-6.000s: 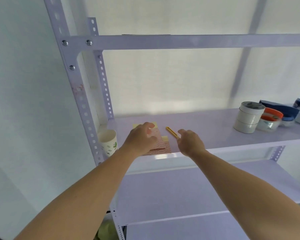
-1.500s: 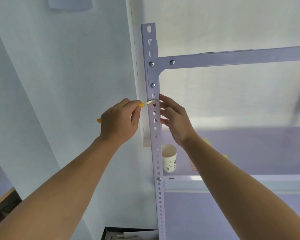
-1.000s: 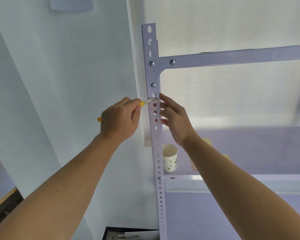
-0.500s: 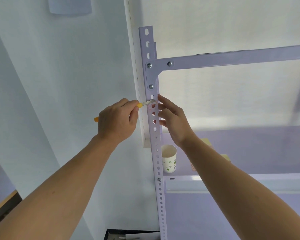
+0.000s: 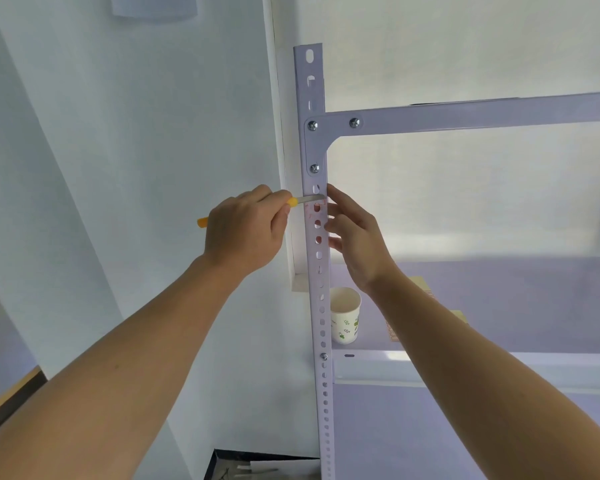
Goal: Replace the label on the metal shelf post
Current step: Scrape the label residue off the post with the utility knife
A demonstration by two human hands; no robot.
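The perforated metal shelf post [image 5: 321,306] stands upright in the middle of the head view. A worn reddish label [image 5: 316,210] clings to it just below the corner bracket. My left hand [image 5: 246,230] grips a yellow-handled knife [image 5: 293,201], its thin blade lying across the post at the label's top edge. My right hand [image 5: 355,237] is on the post's right side, fingers extended and touching the post's edge beside the label.
A paper cup [image 5: 345,318] stands on the shelf [image 5: 534,303] right behind the post. A sheet of labels [image 5: 394,332] lies partly hidden by my right forearm. A crossbeam [image 5: 465,114] runs right from the bracket. The white wall fills the left.
Since six seconds ago my hands left the shelf and rose to the post with the knife. Over the last second they have held almost still, the blade staying at the label's top.
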